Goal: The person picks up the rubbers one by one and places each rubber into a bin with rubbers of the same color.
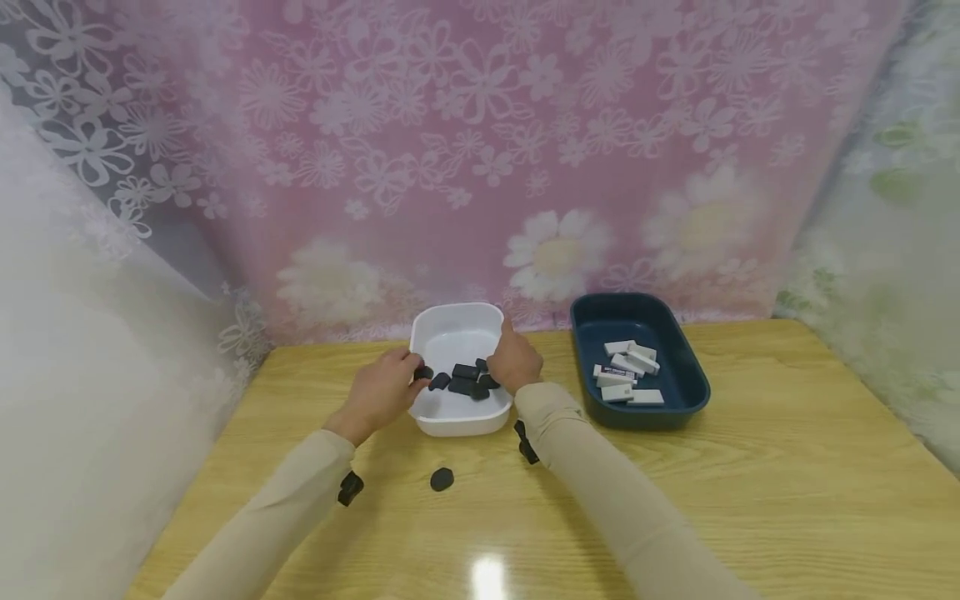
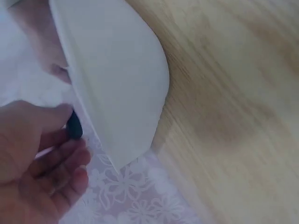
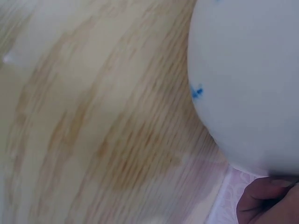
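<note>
My left hand (image 1: 381, 390) pinches a small black piece (image 2: 74, 125) with a rounded edge between thumb and fingers, at the left rim of a white basin (image 1: 457, 427). The other fingers are loosely bent below it in the left wrist view. Several black blocks (image 1: 466, 372) lie together on the basin's floor. My right hand (image 1: 515, 358) reaches over the right rim, its fingertips beside those blocks. In the right wrist view its bent fingers (image 3: 261, 193) show only at the lower corner, and I cannot tell whether they hold a block.
A dark blue basin (image 1: 693, 398) with several white blocks (image 1: 617, 392) stands to the right on the wooden table (image 1: 780, 467). A flat black round piece (image 1: 442, 478) lies on the table before the white basin. Floral cloth (image 1: 420, 167) hangs behind.
</note>
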`<act>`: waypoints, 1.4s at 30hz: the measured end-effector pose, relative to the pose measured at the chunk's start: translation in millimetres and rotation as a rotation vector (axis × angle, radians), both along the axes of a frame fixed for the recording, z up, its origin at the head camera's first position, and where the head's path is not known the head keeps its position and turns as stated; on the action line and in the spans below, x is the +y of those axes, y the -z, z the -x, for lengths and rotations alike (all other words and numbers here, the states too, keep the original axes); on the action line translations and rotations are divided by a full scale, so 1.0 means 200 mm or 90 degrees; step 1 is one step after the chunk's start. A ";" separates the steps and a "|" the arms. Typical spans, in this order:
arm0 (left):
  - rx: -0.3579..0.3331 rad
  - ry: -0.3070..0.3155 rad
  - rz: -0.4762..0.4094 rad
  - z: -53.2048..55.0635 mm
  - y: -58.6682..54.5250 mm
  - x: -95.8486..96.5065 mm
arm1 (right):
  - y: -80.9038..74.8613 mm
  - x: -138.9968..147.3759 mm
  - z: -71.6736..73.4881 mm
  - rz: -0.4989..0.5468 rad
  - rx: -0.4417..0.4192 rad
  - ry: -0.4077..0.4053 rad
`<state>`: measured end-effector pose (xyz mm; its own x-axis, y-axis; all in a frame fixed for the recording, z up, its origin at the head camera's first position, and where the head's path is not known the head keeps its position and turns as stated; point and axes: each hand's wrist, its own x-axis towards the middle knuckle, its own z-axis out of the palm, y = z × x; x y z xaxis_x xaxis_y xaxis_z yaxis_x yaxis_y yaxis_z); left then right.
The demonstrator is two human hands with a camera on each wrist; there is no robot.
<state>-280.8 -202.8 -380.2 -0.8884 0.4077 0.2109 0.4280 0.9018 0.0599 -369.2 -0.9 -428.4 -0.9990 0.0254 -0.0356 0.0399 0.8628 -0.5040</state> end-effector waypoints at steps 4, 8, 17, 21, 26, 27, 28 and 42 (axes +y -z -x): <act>-0.040 0.078 0.114 0.06 0.03 0.05 | -0.01 -0.04 -0.02 -0.007 0.004 -0.011; -0.051 0.118 0.155 0.10 0.06 0.08 | -0.01 -0.06 -0.02 -0.012 0.007 -0.016; -0.061 0.087 0.165 0.15 0.11 0.09 | -0.02 -0.09 -0.02 -0.001 0.029 -0.019; -0.041 0.057 0.211 0.16 0.13 0.10 | -0.02 -0.09 -0.03 -0.006 0.027 -0.019; -0.037 0.030 0.215 0.16 0.13 0.10 | -0.01 -0.08 -0.02 -0.003 0.023 -0.017; -0.038 0.029 0.204 0.16 0.13 0.10 | -0.01 -0.08 -0.02 -0.002 0.023 -0.016; -0.029 0.033 0.190 0.16 0.13 0.10 | 0.00 -0.08 -0.02 -0.001 0.022 -0.015; 0.117 0.013 -0.150 -0.18 0.15 0.08 | 0.01 0.00 0.00 -0.009 0.009 -0.002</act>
<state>-244.0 -186.5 -411.1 -0.8187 0.3458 0.4584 0.4687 0.8636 0.1856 -369.9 -1.9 -430.6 -0.9995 0.0224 -0.0205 0.0296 0.8696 -0.4928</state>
